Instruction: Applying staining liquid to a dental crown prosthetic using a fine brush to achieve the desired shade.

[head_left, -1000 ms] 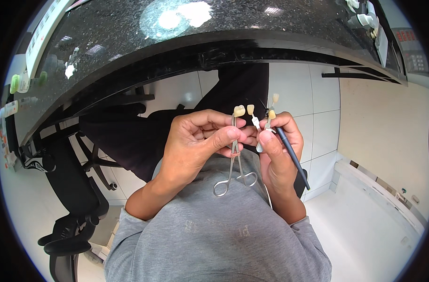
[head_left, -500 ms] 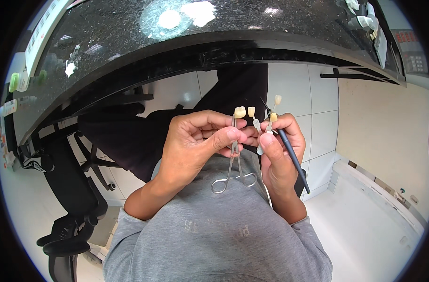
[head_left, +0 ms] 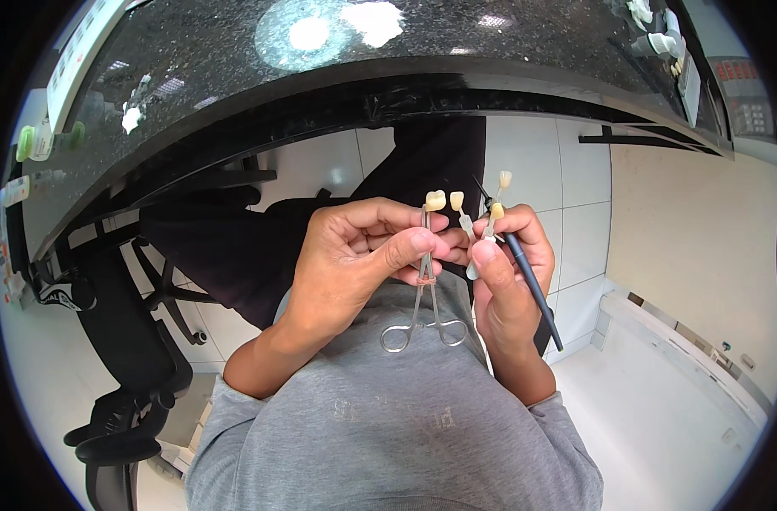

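Note:
My left hand is closed round a metal hemostat, its two finger rings hanging down toward my shirt. At the hemostat's tip sits a cream-coloured dental crown. Close beside it, my right hand pinches several tooth-shaped shade tabs on pale stems. One shade tab stands right next to the crown, another rises over my thumb, and a third points farther out. A thin dark-handled brush also lies across my right hand, its fine tip pointing away. The fingers of both hands nearly meet.
A dark speckled countertop spans the far side, with white powdery patches on it. White pieces and small items sit at its far right. A black office chair stands at left; a white ledge runs along the right.
Almost nothing differs. The hemostat's rings and the tooth tabs have shifted very slightly; both hands keep their holds.

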`<state>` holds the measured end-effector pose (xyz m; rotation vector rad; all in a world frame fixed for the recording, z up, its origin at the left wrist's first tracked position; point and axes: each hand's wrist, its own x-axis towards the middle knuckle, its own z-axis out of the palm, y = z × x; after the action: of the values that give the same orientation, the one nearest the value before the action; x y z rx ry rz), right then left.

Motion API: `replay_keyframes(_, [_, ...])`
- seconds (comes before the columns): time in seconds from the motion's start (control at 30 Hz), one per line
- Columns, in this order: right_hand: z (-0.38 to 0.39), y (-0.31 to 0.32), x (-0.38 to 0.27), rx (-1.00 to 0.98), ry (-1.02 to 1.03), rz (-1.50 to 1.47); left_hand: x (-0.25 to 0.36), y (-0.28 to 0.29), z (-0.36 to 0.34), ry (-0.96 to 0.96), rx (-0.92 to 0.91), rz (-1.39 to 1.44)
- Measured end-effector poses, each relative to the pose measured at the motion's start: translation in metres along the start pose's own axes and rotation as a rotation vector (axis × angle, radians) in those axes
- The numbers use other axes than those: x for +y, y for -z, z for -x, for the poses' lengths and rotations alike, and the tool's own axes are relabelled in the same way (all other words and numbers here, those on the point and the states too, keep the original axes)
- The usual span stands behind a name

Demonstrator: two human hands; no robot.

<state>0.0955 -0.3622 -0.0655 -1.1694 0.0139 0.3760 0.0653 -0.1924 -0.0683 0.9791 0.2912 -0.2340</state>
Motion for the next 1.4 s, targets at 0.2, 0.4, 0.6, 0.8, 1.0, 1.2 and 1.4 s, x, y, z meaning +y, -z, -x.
replay_keyframes(0.2, [0.0,-0.002,0.0,-0.02,0.013,-0.04,-0.002,0.0,0.002,-0.032,0.019,0.004])
replay_keyframes(0.4, [0.0,-0.005,-0.002,-0.074,0.059,-0.06,-0.008,0.001,0.008,-0.32,0.075,-0.114])
replay_keyframes(0.6, [0.002,-0.01,0.0,-0.061,0.12,0.15,-0.01,0.004,0.007,-0.484,0.162,-0.266])
replay_keyframes(0.8, [0.0,-0.011,0.0,-0.125,0.141,0.027,-0.007,0.008,0.008,-0.547,0.202,-0.343])
replay_keyframes(1.0, [0.0,-0.013,0.002,-0.12,0.13,0.07,-0.01,0.013,0.006,-0.658,0.208,-0.418])
replay_keyframes(1.2, [0.003,-0.013,0.003,-0.12,0.127,0.084,-0.009,0.013,0.01,-0.698,0.227,-0.515])
replay_keyframes(1.4, [0.002,-0.015,0.003,-0.106,0.097,0.083,-0.009,0.011,0.01,-0.641,0.243,-0.509])
